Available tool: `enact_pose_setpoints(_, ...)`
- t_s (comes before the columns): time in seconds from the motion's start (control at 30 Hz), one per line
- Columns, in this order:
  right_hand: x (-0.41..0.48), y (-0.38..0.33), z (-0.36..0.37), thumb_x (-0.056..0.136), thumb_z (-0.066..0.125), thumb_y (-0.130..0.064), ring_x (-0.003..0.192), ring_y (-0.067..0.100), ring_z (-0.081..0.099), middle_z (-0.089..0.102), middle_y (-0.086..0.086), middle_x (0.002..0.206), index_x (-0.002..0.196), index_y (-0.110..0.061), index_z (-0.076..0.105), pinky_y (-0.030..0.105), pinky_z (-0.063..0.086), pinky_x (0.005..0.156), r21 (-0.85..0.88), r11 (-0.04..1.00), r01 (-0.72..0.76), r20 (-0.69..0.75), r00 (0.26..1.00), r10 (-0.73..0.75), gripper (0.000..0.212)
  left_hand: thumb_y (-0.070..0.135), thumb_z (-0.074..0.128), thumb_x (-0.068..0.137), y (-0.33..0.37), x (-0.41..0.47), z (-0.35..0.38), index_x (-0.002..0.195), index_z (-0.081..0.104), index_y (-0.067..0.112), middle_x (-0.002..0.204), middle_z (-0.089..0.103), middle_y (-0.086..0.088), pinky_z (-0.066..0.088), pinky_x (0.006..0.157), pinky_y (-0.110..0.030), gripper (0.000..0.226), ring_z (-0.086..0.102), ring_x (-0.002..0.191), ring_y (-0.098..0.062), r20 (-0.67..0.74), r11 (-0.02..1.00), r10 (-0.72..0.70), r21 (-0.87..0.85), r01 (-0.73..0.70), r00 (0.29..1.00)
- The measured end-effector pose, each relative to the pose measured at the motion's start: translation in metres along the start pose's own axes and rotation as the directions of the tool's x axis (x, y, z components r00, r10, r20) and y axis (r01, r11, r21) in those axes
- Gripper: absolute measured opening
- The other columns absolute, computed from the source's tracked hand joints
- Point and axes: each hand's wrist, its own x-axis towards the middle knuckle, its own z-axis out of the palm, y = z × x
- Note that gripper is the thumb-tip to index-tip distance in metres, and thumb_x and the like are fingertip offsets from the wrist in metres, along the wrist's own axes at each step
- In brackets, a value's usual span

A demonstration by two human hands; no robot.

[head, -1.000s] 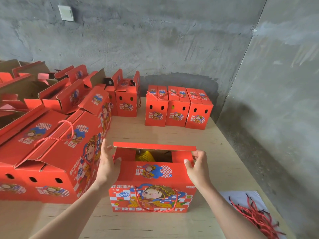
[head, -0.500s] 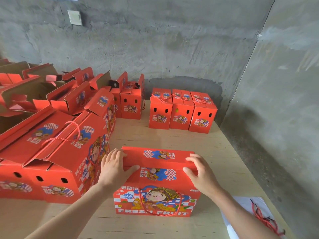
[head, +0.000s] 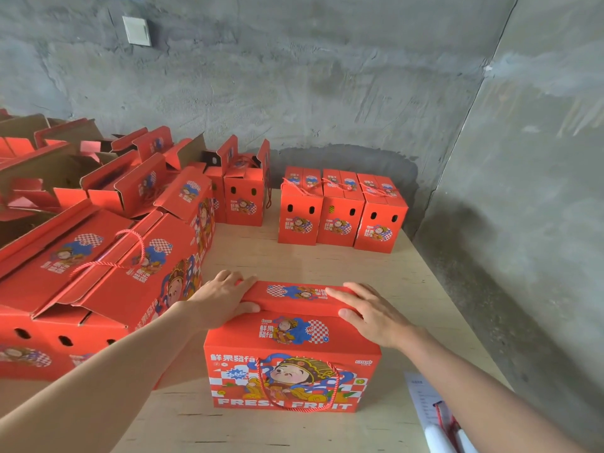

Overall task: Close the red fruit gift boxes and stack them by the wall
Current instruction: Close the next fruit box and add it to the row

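Here, toward the near side of the wooden table [head: 294, 263], a red gift box [head: 294, 354], top flap pressed down by left hand [head: 225, 299] and right hand [head: 369, 312], fingers flat, gripping nothing. Probably stiff cardboard, heavy with fruit, dentable on top; best gripped at both short ends.

Near box [head: 291, 364]: printed cardboard w/ slight sheen, twisted cord handle [head: 304, 409]. Open boxes [head: 39, 168] far left: raw brown insides (corrugated). Surface [head: 327, 266]: pale matt wood. Wall [head: 294, 76]: rough grey cement.

Lid flap [head: 294, 297] folded down, box [head: 291, 371] now closed
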Motion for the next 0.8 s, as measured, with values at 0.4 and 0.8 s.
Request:
enact_pose_setpoints(0.4,0.000,-0.002,0.003,0.101,0.032,-0.044,0.138,0.013,0.021,0.029,-0.003,0.150,0.144,-0.051,0.023,0.036,0.036,0.106,-0.053,0.999,0.004,-0.074,0.997,-0.008,0.044,0.074,0.016,0.087,0.005,0.001,-0.007,0.148,-0.003,0.043,0.141,0.035,-0.008,0.039,0.103,-0.039,0.071,0.036,0.129,-0.027,0.054,0.999,-0.031,0.043,0.028,0.998)
enact_pose_setpoints(0.8,-0.001,-0.005,0.004,0.102,0.032,-0.043,0.142,0.010,0.011,0.021,-0.006,0.155,0.145,-0.051,0.024,0.040,0.035,0.108,-0.020,1.000,-0.021,-0.051,0.998,0.020,0.044,0.089,0.019,0.068,0.043,0.024,-0.002,0.141,0.033,0.018,0.143,0.043,-0.003,0.027,0.112,-0.042,0.103,0.038,0.132,-0.023,-0.016,0.996,-0.080,-0.031,0.080,0.997)
